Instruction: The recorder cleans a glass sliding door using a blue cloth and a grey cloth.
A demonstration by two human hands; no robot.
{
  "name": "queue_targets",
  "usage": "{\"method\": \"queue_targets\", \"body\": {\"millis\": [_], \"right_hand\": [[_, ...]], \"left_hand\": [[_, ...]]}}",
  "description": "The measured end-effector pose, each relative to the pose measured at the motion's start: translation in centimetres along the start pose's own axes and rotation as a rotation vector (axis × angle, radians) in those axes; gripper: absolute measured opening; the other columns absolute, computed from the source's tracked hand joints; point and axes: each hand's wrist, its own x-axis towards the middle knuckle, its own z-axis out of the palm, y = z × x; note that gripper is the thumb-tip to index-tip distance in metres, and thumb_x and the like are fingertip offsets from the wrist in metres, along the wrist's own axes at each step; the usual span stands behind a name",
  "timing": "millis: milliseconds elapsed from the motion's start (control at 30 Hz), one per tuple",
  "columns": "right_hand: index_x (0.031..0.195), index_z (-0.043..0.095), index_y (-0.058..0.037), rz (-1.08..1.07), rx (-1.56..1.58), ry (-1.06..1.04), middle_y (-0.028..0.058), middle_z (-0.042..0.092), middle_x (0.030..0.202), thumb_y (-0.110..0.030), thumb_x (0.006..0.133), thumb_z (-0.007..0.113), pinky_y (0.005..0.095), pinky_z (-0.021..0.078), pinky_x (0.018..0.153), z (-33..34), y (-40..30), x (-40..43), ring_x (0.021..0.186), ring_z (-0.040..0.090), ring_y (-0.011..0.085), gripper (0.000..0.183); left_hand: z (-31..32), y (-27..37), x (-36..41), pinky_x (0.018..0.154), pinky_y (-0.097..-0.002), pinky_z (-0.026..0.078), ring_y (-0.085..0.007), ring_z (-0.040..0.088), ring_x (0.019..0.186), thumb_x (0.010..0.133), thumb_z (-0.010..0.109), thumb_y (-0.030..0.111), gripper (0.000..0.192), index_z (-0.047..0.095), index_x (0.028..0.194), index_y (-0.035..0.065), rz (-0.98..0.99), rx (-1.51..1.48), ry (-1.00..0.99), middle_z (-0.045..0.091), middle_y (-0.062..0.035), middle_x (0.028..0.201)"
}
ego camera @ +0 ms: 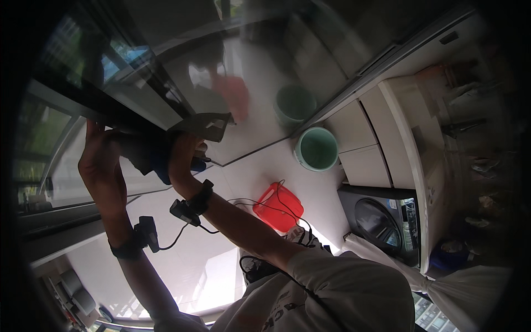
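Observation:
My left hand (101, 159) is raised on the left, its fingers up against the dark frame (120, 118) of a glass panel (253, 54). What its palm holds, if anything, is lost in shadow. In my right hand (186, 153) is a grey cloth (203, 124), which spreads over the fingertips against the glass. A dark blue item (161, 168) shows between the two hands; its kind cannot be made out. Both wrists wear black straps with small boxes, joined by a cable.
A red plastic stool (280, 207) stands on the pale floor by my feet, with a cable across it. Beyond it is a green bucket (317, 149). Cabinets (365, 162) and a dark front-loading washing machine (381, 224) line the right. The glass mirrors the bucket and stool.

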Motion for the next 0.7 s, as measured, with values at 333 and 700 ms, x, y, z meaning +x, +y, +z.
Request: {"method": "queue_targets", "body": {"millis": [333,700], "right_hand": [[0.098,0.051,-0.0063,0.911,1.057,-0.563,0.01,0.061,0.089,-0.023,0.1,0.043,0.0302,0.0515,0.075,-9.2,-5.1,5.3,0.079,0.062,0.0204,0.019],[0.131,0.053,-0.0023,0.398,0.402,-0.603,0.0122,0.063,0.12,-0.049,0.092,0.054,0.0401,0.0499,0.09,-34.7,-0.5,15.2,0.104,0.062,0.0267,0.06]], "left_hand": [[1.0,0.7,-0.4,0.106,-0.0439,0.041,-0.0361,0.049,0.132,0.09,0.062,0.008,0.016,0.067,0.101,-0.0017,-0.068,0.22,0.063,0.05,-0.0175,0.144],[9.6,-7.7,-7.5,0.096,-0.0341,0.047,-0.0227,0.056,0.117,0.093,0.059,0.003,0.017,0.066,0.108,-0.0036,-0.098,0.406,0.583,0.036,-0.014,0.152]]}}
